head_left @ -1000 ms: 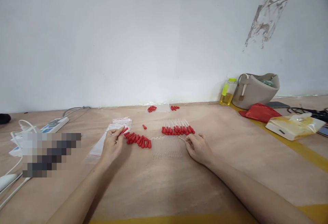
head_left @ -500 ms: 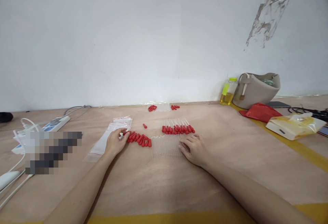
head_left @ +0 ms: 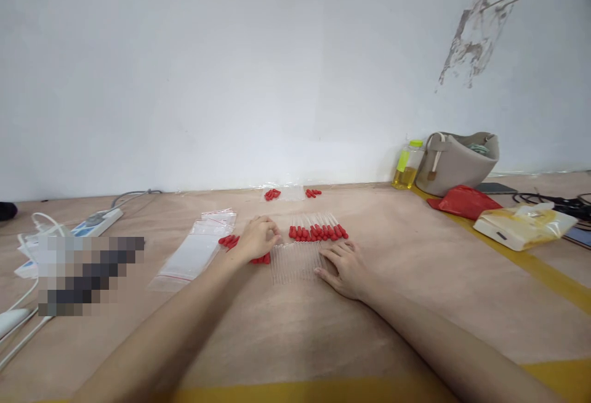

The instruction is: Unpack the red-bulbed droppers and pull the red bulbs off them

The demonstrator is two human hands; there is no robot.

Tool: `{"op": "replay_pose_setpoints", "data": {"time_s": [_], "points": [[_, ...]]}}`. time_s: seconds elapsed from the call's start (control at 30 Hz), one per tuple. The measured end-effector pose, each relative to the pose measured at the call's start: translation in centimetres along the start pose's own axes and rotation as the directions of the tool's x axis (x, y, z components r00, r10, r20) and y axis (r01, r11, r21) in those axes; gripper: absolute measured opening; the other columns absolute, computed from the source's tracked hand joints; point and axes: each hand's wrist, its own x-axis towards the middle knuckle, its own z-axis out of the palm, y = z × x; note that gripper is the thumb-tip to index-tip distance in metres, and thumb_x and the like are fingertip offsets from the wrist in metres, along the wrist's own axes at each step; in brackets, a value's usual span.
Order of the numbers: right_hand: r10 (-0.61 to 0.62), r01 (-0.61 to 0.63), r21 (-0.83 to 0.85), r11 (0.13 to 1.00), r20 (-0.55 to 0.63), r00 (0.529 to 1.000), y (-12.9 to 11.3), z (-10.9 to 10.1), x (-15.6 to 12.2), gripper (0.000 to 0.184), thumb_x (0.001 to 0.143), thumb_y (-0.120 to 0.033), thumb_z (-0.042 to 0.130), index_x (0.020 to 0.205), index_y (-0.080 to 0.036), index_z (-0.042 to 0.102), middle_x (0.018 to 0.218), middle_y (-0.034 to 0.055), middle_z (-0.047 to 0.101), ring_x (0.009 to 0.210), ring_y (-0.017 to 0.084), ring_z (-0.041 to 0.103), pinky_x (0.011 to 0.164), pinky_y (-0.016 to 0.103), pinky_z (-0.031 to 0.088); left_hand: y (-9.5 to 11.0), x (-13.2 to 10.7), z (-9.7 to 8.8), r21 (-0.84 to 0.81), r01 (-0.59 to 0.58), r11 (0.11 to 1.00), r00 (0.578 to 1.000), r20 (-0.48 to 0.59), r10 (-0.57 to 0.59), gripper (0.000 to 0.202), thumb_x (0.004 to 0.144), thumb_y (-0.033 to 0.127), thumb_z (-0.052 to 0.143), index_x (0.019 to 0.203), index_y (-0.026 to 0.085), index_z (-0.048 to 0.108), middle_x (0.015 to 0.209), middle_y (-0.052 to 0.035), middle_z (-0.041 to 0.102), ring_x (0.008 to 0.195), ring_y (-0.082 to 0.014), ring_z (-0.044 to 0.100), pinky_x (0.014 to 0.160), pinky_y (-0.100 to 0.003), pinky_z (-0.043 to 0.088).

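Note:
My left hand (head_left: 259, 238) is over the middle of the sheet, palm down with fingers curled; whatever is beneath or in them is hidden. Under and beside it lie red rubber bulbs (head_left: 228, 241), partly covered by the hand and forearm. A row of clear thin glass tubes (head_left: 293, 264) lies side by side just right of the bulbs. At the row's right end rests my right hand (head_left: 344, 266), fingers apart and bent, touching the outermost tubes. Behind the row lie several glass droppers with red bulbs (head_left: 318, 232), bulb ends toward me.
Clear zip bags (head_left: 194, 252) lie at left, near a power strip (head_left: 99, 224) with cables. Two small groups of red bulbs (head_left: 272, 194) sit on clear plastic by the wall. At right stand a bottle (head_left: 406, 166), a grey bag (head_left: 457, 163), a red packet (head_left: 464, 202) and a tissue pack (head_left: 521, 229).
My left hand has moved right and away from me, from the left end of the red bulbs to where a lone bulb lay, now covered. My right hand stays by the tubes.

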Motion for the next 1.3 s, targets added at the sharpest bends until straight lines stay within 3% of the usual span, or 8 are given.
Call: {"op": "replay_pose_setpoints", "data": {"time_s": [0.2,0.4,0.57,0.7,0.9,1.0,1.17,1.3], "points": [[0.013,-0.013,0.003,1.0,0.008,1.0,0.1,0.1,0.1,0.037,0.085,-0.045,0.042,0.108,-0.019,0.055,0.097,0.0086,0.062,0.094,0.022,0.05,0.09,0.04,0.026,1.0,3.5,2.5,-0.118,0.038,0.992,0.99,0.137,-0.021,0.029,0.062,0.042,0.064,0.072,0.018,0.053,0.07,0.0008,0.057,0.064,-0.0149,0.052,0.056,-0.024,0.037],[0.018,-0.018,0.022,1.0,0.01,1.0,0.3,0.2,0.2,0.032,0.089,-0.038,0.037,0.108,-0.019,0.054,0.096,0.0071,0.063,0.095,0.02,0.05,0.089,0.038,0.027,0.4,4.4,4.1,-0.19,0.146,0.971,0.98,0.16,-0.116,0.023,0.066,0.037,0.06,0.066,0.018,0.048,0.057,0.0031,0.054,0.054,-0.0128,0.05,0.05,-0.022,0.034],[0.016,-0.016,0.044,0.999,-0.001,1.0,0.5,0.5,0.1,0.03,0.09,-0.033,0.035,0.107,-0.019,0.054,0.098,0.007,0.062,0.094,0.019,0.051,0.087,0.037,0.029,0.6,3.6,3.8,-0.249,0.232,0.94,0.971,0.117,-0.209,0.014,0.07,0.03,0.055,0.072,0.017,0.049,0.062,0.0009,0.058,0.056,-0.0125,0.054,0.05,-0.021,0.036],[0.026,-0.025,0.07,0.997,-0.006,1.0,0.8,0.9,0.0,0.032,0.09,-0.023,0.031,0.116,-0.019,0.05,0.107,0.0069,0.061,0.096,0.019,0.05,0.087,0.037,0.03,0.6,0.5,2.5,-0.296,0.256,0.92,0.966,0.058,-0.25,0.021,0.075,0.03,0.05,0.09,0.015,0.05,0.064,0.0013,0.059,0.059,-0.0127,0.055,0.054,-0.022,0.04],[0.062,-0.055,0.119,0.991,-0.051,0.997,1.2,1.3,0.0,0.036,0.088,-0.019,0.03,0.121,-0.019,0.044,0.108,0.0075,0.06,0.097,0.019,0.052,0.086,0.037,0.036,0.7,-5.4,1.0,-0.164,0.081,0.983,0.99,-0.103,-0.099,0.022,0.081,0.03,0.045,0.088,0.019,0.062,0.068,0.0003,0.06,0.06,-0.0131,0.054,0.056,-0.024,0.039],[0.091,-0.055,0.172,0.983,-0.207,0.974,1.1,0.8,0.2,0.038,0.087,-0.024,0.035,0.124,-0.017,0.04,0.111,0.011,0.054,0.104,0.02,0.048,0.087,0.036,0.039,1.3,-6.7,1.4,-0.117,-0.036,0.992,0.987,-0.157,0.017,0.021,0.083,0.025,0.044,0.088,0.019,0.063,0.076,-0.0021,0.059,0.067,-0.0133,0.054,0.06,-0.024,0.042],[-0.057,0.086,0.064,0.994,-0.359,0.932,0.1,-0.5,0.4,0.04,0.082,-0.034,0.05,0.12,-0.021,0.047,0.116,0.0111,0.049,0.108,0.022,0.044,0.092,0.041,0.033,2.4,-7.2,3.0,-0.1,-0.253,0.962,0.924,-0.318,0.21,0.017,0.082,0.018,0.046,0.094,0.017,0.059,0.087,-0.0051,0.057,0.08,-0.0141,0.055,0.072,-0.027,0.046],[-0.198,0.206,-0.013,0.978,-0.347,0.917,-0.9,-0.3,0.5,0.024,0.081,-0.03,0.054,0.105,-0.027,0.058,0.092,0.0022,0.063,0.093,0.018,0.051,0.096,0.045,0.021,3.3,-7.6,3.6,-0.069,-0.362,0.93,0.874,-0.372,0.313,0.018,0.082,0.015,0.046,0.095,0.017,0.057,0.087,-0.0051,0.055,0.081,-0.0133,0.054,0.073,-0.026,0.047]]}}
